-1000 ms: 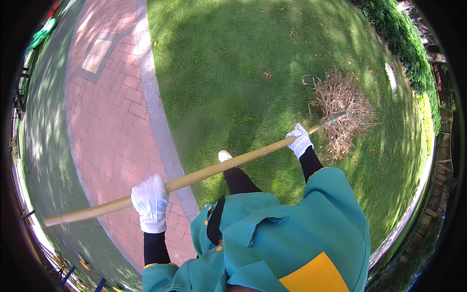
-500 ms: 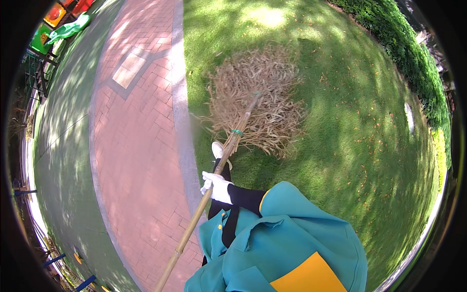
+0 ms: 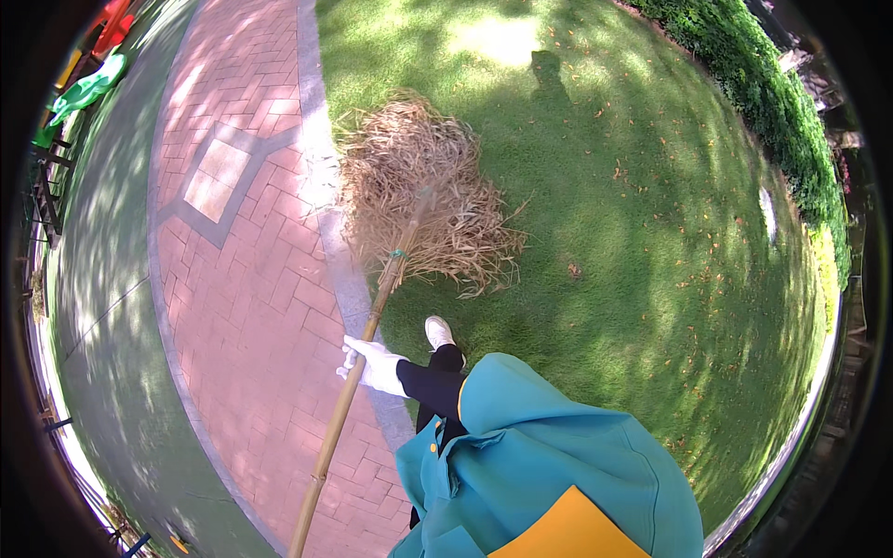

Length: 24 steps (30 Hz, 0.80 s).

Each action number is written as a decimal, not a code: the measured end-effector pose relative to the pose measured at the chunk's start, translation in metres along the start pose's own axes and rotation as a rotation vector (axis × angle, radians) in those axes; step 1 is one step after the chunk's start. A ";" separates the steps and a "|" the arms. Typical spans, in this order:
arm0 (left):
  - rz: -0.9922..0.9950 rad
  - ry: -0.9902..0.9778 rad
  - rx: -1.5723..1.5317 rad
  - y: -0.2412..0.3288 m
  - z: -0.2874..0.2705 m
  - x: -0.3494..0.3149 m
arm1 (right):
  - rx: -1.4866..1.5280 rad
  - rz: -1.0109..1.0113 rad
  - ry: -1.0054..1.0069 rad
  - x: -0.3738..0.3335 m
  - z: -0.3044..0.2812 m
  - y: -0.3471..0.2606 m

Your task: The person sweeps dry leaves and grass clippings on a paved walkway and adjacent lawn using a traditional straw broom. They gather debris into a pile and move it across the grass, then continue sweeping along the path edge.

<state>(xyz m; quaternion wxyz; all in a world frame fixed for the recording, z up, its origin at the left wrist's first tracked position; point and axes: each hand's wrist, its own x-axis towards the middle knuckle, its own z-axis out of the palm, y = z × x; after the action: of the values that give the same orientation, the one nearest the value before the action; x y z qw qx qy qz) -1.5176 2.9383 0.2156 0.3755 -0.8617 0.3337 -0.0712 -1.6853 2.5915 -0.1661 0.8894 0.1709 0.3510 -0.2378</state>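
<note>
Spreading over the middle and right, a mown lawn [image 3: 642, 307], dappled with shade and scattered with small dry leaves. Herringbone brick path [image 3: 246, 335], pinkish red, curving along the left of the lawn. Smooth green pavement [image 3: 112, 372], beyond the path's far edge. Teal jacket [image 3: 586, 446], worn by the person, filling the lower middle; a yellow panel [image 3: 567, 530] shows at the bottom edge.

Bamboo-handled broom [image 3: 385, 286], one, slanting up from the lower edge over the path, its bushy head [image 3: 428, 158] of dry tan brush fanned out ahead of the person, over the lawn's left margin and overlapping the kerb in view; whether the brush touches the ground cannot be told. Clipped hedge [image 3: 735, 70], dark green, upper right. Pale grey kerb [image 3: 356, 307], between lawn and path. Rectangular pale slab [image 3: 217, 181], set within the brickwork. Green play slide [image 3: 88, 88], partly visible, upper left.

Hands: right hand [image 3: 374, 365], white-gloved, is clamped around the bamboo handle below the brush; left hand lies out of view, its state unknown. White shoe [image 3: 439, 332], one, on the grass. Green tie [image 3: 398, 253], wound around the handle where the brush begins.
</note>
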 end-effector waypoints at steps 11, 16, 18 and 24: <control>0.496 0.510 -0.414 0.258 -0.050 0.217 | 0.369 -0.593 0.376 -0.104 -0.073 -0.278; 0.441 0.529 -0.410 0.254 -0.047 0.207 | 0.299 -0.687 0.196 -0.106 -0.034 -0.285; 0.265 0.376 -0.396 0.236 -0.041 0.175 | 0.216 -0.564 0.232 -0.086 -0.003 -0.280; -0.037 0.044 -0.157 0.213 -0.114 0.041 | -0.037 -0.250 0.011 -0.029 0.078 -0.254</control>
<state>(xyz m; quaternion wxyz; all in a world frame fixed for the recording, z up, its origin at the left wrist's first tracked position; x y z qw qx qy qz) -1.6405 2.7385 0.1433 0.2982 -0.8927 0.3305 -0.0705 -1.7997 2.3530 -0.1267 0.8539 0.1108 0.3788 -0.3392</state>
